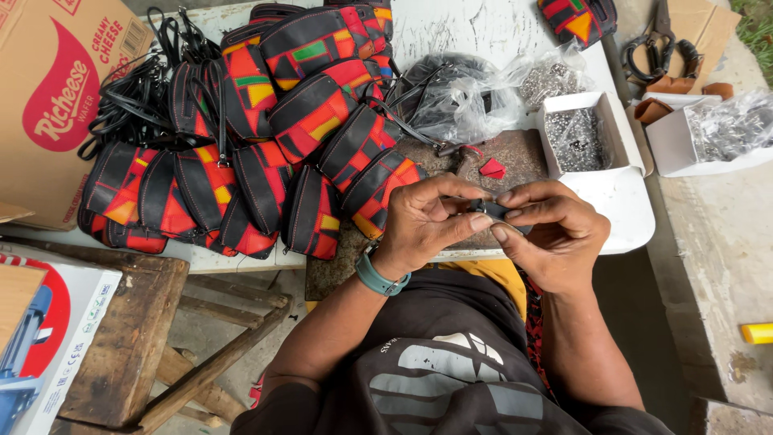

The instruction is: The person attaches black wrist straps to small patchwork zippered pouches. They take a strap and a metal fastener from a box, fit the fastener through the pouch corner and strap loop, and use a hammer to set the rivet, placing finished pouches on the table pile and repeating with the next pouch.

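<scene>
- Far left, a big cardboard box [56, 97] leans against the table, and below it a worn wooden stool [129, 330] sits beside a white carton [48, 338].
- Next over, a tangle of black straps [137, 97] lies just beside a heap of black, red and yellow patchwork pouches [266, 145], piled one over another across the white table [628, 217].
- Now my left hand [423, 221], teal band on the wrist: thumb and fingers pinched narrow on the near end of a small black strap piece [491, 211].
- That strap piece sits between both my hands, just above the rusty metal plate [515, 157], right at the table's front edge before my chest.
- My right hand [555, 234] meets it from the other side, fingertips closed tight on the same piece, thumb pressing from beneath.
- Behind my hands, a little red scrap [493, 168] lies on the plate, and clear plastic bags [467, 101] bunch near it.
- Further right, a white box of small metal fittings [576, 137] stands open, with another white box [700, 141] beside it.
- Far right top, black scissors [656, 44] rest on cardboard; a yellow object [757, 333] pokes in at the edge.
</scene>
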{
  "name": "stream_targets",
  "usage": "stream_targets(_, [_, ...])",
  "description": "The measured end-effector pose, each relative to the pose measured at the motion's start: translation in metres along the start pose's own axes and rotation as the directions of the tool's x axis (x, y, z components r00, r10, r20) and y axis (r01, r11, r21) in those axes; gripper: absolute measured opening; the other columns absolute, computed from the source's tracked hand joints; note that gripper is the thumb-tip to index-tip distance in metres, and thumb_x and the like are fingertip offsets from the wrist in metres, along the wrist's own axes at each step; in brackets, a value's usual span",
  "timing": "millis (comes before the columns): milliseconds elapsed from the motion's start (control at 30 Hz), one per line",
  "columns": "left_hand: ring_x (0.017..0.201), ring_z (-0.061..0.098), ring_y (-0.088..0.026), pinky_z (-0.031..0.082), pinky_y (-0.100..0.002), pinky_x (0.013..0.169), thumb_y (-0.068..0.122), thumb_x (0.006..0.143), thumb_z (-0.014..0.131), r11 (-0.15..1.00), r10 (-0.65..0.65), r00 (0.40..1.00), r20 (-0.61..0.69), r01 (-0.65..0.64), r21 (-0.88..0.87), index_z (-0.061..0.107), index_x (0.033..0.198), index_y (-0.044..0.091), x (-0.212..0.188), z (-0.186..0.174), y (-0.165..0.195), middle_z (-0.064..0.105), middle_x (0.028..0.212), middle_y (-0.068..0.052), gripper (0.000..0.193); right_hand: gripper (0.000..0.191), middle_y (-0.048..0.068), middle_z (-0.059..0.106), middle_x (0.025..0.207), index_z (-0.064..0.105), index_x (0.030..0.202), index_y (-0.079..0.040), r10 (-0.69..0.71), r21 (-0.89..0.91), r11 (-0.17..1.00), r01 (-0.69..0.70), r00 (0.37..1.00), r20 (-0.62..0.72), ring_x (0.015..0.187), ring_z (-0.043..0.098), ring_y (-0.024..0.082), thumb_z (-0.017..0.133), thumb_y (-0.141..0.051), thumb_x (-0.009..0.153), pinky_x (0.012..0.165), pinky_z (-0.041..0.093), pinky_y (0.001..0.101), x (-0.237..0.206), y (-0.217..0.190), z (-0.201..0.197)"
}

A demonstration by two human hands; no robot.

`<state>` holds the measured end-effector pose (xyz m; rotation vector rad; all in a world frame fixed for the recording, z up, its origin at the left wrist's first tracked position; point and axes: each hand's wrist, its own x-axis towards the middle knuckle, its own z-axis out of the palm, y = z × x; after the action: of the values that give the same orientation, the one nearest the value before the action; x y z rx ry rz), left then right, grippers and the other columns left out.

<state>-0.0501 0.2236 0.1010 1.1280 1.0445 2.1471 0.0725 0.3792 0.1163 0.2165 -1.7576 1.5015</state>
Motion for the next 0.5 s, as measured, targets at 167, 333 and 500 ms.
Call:
stream_targets(167, [0.110, 0.069, -0.016, 0.061, -0.029, 0.096, -0.008, 0.095, 0.077, 0.998, 0.035, 0.997, 0.071, -0.039, 0.052, 0.068, 0.121, -0.003, -0.005, -0.001, 0.000, 0.069, 0.120, -0.012, 0.028, 0.014, 0.017, 0.071, 0.096, 0.070, 0.089, 0.004, 0.022, 0.022, 1.000, -0.022, 1.000, 0.012, 0.091, 0.073, 0.019, 0.083, 0.007, 0.085, 0.086, 0.061, 0.0278, -0.005, 0.007, -0.007])
stream_targets(333, [0.115, 0.068, -0.016, 0.061, -0.031, 0.101, -0.005, 0.096, 0.076, 0.998, 0.001, 0.999, 0.044, -0.003, 0.064, 0.068, 0.121, -0.002, -0.008, 0.000, -0.007, 0.068, 0.122, -0.011, 0.027, 0.014, 0.018, 0.072, 0.093, 0.072, 0.090, 0.006, 0.003, -0.154, 0.988, 0.007, 0.998, 0.063, 0.085, 0.074, 0.020, 0.084, 0.006, 0.082, 0.078, 0.060, 0.0264, 0.000, 0.003, -0.011])
stream_targets(500, [0.111, 0.069, -0.015, 0.061, -0.032, 0.104, -0.004, 0.097, 0.076, 1.000, -0.006, 1.000, 0.025, 0.006, 0.010, 0.068, 0.121, -0.001, -0.002, 0.000, -0.009, 0.068, 0.121, -0.010, 0.026, 0.019, 0.020, 0.071, 0.104, 0.070, 0.096, 0.003, 0.065, 0.044, 0.997, -0.067, 0.997, 0.038, 0.101, 0.073, 0.022, 0.085, -0.002, 0.085, 0.090, 0.062, 0.0309, 0.004, -0.001, -0.010])
